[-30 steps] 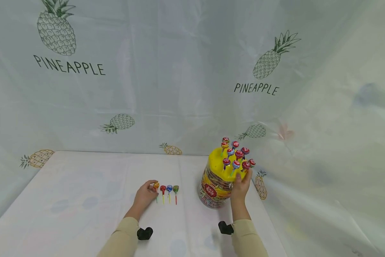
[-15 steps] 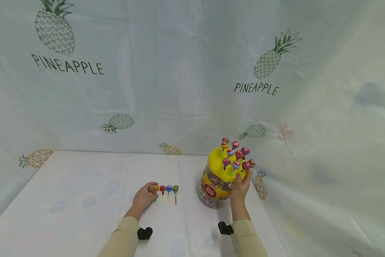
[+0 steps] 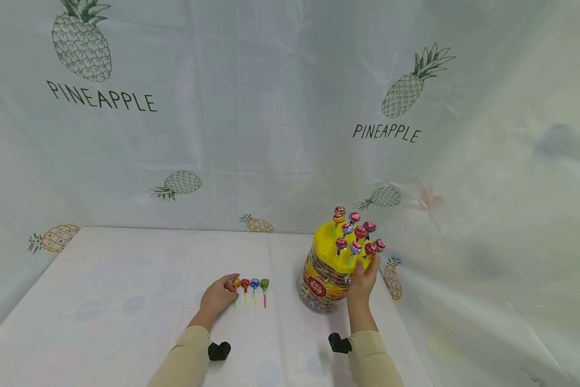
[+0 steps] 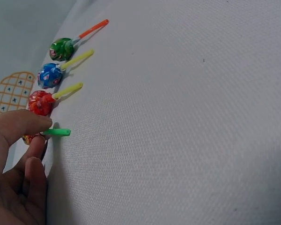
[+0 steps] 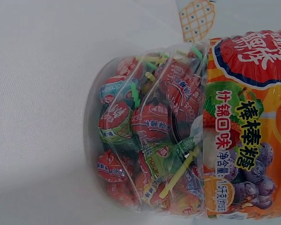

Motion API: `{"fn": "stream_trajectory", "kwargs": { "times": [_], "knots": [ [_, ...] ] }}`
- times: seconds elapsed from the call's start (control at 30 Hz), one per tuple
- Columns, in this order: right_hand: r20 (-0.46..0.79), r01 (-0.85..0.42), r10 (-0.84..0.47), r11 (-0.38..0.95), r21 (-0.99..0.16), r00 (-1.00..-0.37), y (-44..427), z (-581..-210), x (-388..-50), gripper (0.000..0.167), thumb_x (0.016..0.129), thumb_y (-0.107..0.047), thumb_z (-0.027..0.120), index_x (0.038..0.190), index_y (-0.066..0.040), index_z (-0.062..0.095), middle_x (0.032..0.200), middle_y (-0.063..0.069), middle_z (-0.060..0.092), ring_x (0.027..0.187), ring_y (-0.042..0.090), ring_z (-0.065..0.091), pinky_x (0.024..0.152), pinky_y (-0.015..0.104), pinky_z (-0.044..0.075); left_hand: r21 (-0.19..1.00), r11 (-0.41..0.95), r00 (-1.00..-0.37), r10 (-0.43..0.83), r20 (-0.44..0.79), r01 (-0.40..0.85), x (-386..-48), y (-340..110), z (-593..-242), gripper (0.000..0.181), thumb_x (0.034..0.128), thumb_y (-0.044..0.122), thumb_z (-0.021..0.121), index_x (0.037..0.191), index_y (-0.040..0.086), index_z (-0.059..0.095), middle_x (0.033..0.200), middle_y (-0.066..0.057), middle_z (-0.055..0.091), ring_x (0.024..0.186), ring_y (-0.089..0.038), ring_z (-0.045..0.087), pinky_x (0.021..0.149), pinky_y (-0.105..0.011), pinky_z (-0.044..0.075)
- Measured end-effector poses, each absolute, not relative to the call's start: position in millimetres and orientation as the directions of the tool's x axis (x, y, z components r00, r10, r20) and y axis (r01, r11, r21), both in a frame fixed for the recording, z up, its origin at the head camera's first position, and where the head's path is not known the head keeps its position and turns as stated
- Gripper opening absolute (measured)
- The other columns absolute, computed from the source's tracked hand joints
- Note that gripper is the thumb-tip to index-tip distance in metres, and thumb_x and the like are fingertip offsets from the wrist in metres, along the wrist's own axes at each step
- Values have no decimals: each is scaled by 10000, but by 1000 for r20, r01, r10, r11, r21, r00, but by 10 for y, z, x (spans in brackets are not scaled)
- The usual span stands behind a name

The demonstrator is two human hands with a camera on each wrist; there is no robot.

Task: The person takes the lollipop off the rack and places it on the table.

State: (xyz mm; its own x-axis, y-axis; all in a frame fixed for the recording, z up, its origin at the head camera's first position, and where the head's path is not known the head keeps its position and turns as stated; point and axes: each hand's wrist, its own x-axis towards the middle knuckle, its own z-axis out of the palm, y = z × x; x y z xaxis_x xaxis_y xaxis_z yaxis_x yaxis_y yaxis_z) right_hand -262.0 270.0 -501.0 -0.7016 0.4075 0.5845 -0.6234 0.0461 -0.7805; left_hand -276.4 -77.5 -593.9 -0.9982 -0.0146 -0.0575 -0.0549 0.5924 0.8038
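The left hand pinches an orange-wrapped lollipop at the left end of a short row on the table; its green stick pokes out past the fingers in the left wrist view. Beside it lie a red lollipop, a blue one and a green one, sticks toward the person. The right hand holds the side and rim of a clear candy jar, out of sight in the right wrist view. Several wrapped lollipops stand upright in the jar's yellow lid.
A white cloth covers the table. Behind it and to the right hangs a pale curtain with pineapple prints. Black wrist devices sit by both beige sleeves.
The left hand's fingers have shifted slightly down over the orange lollipop, which tilts a little. The right hand and the jar stay where they were.
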Motion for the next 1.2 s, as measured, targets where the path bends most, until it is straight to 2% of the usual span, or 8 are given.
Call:
{"fn": "stream_trajectory", "kwargs": {
  "times": [0.13, 0.27, 0.37, 0.57, 0.8, 0.97, 1.2],
  "knots": [
    [585, -623, 398, 42, -781, -707, 2706, -5029, -2630, 509, 996, -348, 537, 1430, -157, 353, 1330, 77, 485, 1162, 217, 509, 927, 224, 466, 807, 588, -998, -6, -62, -54, -2752, -780, -5935, 560, 791, 75, 748, 1330, 79, 596, 796, 13, 563, 671, -167, 471, 623, -317, 352],
    [575, -608, 399, 51, -792, -715, 2696, -4986, -2594, 448, 1014, -254, 504, 1424, -156, 355, 1322, 37, 491, 1163, 193, 511, 932, 217, 460, 830, 555, -998, -6, -55, -50, -2735, -777, -5923, 560, 792, 79, 762, 1324, 56, 591, 788, 6, 564, 669, -170, 480, 630, -324, 369],
    [573, -605, 399, 57, -794, -716, 2660, -4903, -2533, 426, 1017, -216, 500, 1413, -137, 366, 1318, 23, 494, 1166, 182, 509, 944, 211, 450, 868, 493, -998, -16, -52, -54, -2741, -791, -5919, 551, 796, 55, 762, 1318, 34, 587, 795, -20, 572, 681, -173, 498, 645, -324, 399],
    [570, -604, 394, 46, -795, -721, 2638, -4863, -2499, 442, 1016, -273, 516, 1410, -139, 369, 1326, 14, 496, 1168, 172, 510, 942, 206, 451, 938, 337, -997, -50, -67, -80, -2802, -802, -5799, 547, 814, 3, 741, 1334, 46, 576, 930, -100, 611, 729, -194, 567, 639, -322, 463],
    [557, -611, 408, -2, -792, -723, 2677, -4982, -2595, 425, 1015, -298, 520, 1401, -186, 382, 1337, 24, 500, 1174, 186, 519, 942, 221, 458, 962, 273, -1000, 0, -15, -14, -2874, -647, -5326, 525, 853, 75, 746, 1349, 106, 576, 1086, -144, 617, 861, -226, 622, 708, -367, 537],
    [559, -610, 397, -5, -792, -728, 2673, -4975, -2591, 423, 1020, -273, 510, 1407, -174, 372, 1332, 28, 498, 1160, 186, 523, 928, 225, 469, 969, 231, -995, 75, 71, 87, -2910, -461, -4914, 516, 863, 81, 740, 1351, 123, 579, 1120, -164, 620, 917, -247, 622, 748, -349, 541],
    [570, -617, 385, 1, -787, -726, 2609, -4839, -2477, 406, 1018, -248, 516, 1387, -143, 381, 1311, 29, 501, 1143, 178, 523, 918, 219, 472, 968, 171, -974, 166, 157, 185, -2924, -160, -4386, 505, 879, 119, 733, 1359, 148, 580, 1144, -115, 625, 960, -235, 608, 784, -373, 532]
  ]
}}
